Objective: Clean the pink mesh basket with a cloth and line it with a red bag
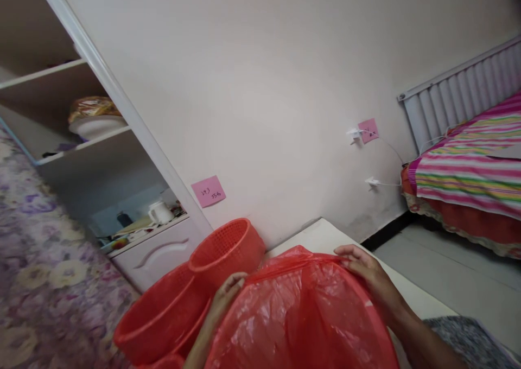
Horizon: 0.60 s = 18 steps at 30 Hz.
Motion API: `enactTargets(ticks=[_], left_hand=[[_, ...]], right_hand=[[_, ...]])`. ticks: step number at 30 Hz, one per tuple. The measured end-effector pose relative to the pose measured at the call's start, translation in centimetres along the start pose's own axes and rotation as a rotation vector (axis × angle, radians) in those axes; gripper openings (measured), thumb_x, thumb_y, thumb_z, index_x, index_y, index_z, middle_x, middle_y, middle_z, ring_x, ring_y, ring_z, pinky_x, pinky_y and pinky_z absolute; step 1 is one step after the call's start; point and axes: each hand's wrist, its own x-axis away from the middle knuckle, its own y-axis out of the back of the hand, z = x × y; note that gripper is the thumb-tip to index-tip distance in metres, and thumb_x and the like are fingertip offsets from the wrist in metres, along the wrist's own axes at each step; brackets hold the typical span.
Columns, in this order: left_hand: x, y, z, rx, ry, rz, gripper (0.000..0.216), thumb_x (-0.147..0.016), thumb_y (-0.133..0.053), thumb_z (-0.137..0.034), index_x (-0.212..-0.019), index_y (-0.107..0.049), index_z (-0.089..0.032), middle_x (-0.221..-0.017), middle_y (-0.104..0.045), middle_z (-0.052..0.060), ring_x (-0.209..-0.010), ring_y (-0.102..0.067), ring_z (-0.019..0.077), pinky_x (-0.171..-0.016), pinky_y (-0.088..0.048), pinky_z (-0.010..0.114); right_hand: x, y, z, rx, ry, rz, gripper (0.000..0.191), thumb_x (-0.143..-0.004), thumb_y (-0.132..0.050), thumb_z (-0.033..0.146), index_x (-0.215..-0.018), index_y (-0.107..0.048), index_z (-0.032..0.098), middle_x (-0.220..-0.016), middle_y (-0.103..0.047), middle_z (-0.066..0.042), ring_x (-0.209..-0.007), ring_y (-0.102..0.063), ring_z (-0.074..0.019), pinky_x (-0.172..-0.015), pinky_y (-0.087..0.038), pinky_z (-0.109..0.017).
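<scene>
A red plastic bag (280, 312) lines a large round red basket (380, 325), its thin film spread inside and gathered along the far rim. At the left of that rim, my left hand (230, 293) pinches the bag's edge. Across from it, my right hand (364, 268) has its fingers closed on the bag at the right of the rim, thumb side toward the film. The near part of the basket runs out of the bottom of the view. Just left of my left hand are other red baskets, a perforated one (256, 247) and a wider one (163, 315).
Under the lined basket is a pale tabletop (411, 287) against the wall, with a grey cloth (468, 339) at right. A shelf unit (163, 255) and floral curtain (36, 271) stand left. Far right is a bed (476, 168). Pink notes (208, 191) and plugged-in chargers (353, 135) are on the wall.
</scene>
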Motion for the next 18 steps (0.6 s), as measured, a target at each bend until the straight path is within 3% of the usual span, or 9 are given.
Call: enactTargets(ticks=[4,6,10,12,14,18], left_hand=[[0.8,1.1,-3.2,-0.033,-0.128,-0.012,0.044,-0.072,-0.068,-0.054,-0.103,-0.069,-0.022,-0.123,-0.067,0.009,-0.124,-0.054,0.0295,-0.104,-0.041,0.041],[1.2,1.0,-4.8,-0.177,-0.215,0.111,0.045,-0.075,-0.07,-0.048,-0.115,-0.066,-0.026,-0.136,-0.059,0.007,-0.136,-0.042,0.028,-0.113,-0.032,0.041],[0.9,-0.9,-6.2,-0.574,-0.314,0.412,0.073,-0.076,-0.071,-0.047,-0.142,-0.043,-0.031,-0.155,-0.038,0.006,-0.144,-0.029,0.0261,-0.12,-0.02,0.044],[0.2,-2.0,-6.2,-0.607,-0.349,0.476,0.075,-0.077,-0.07,-0.044,-0.144,-0.041,-0.03,-0.154,-0.039,0.007,-0.143,-0.032,0.0271,-0.119,-0.022,0.044],[-0.7,-3.1,-6.4,-0.534,-0.386,0.503,0.064,-0.078,-0.069,-0.036,-0.139,-0.049,-0.029,-0.147,-0.049,0.007,-0.135,-0.043,0.0275,-0.115,-0.029,0.043],[-2.0,-4.5,-7.0,-0.38,-0.385,0.54,0.038,-0.079,-0.058,-0.017,-0.114,-0.07,-0.025,-0.112,-0.071,0.004,-0.106,-0.062,0.0238,-0.096,-0.043,0.033]], right_hand=[[0.4,0.1,1.1,0.192,0.094,0.012,0.028,-0.081,-0.065,0.041,-0.101,-0.061,0.023,-0.097,-0.069,-0.001,-0.09,-0.061,-0.0191,-0.08,-0.044,-0.029],[0.5,0.1,1.3,0.248,0.113,0.021,0.029,-0.082,-0.063,0.045,-0.102,-0.061,0.024,-0.099,-0.068,-0.001,-0.095,-0.06,-0.021,-0.084,-0.043,-0.032],[0.3,0.0,1.3,0.43,0.182,0.021,0.029,-0.085,-0.058,0.049,-0.1,-0.062,0.024,-0.1,-0.067,-0.003,-0.099,-0.059,-0.0238,-0.091,-0.04,-0.036],[0.2,-0.1,1.2,0.477,0.199,0.001,0.03,-0.085,-0.057,0.05,-0.097,-0.063,0.023,-0.098,-0.067,-0.004,-0.098,-0.059,-0.0246,-0.089,-0.041,-0.037],[0.0,-0.1,1.1,0.479,0.206,-0.012,0.029,-0.085,-0.057,0.049,-0.095,-0.065,0.023,-0.095,-0.068,-0.004,-0.095,-0.06,-0.0245,-0.087,-0.042,-0.036],[-0.1,-0.2,0.7,0.454,0.19,-0.019,0.027,-0.084,-0.06,0.049,-0.085,-0.067,0.022,-0.085,-0.068,-0.002,-0.086,-0.061,-0.0221,-0.079,-0.045,-0.032]])
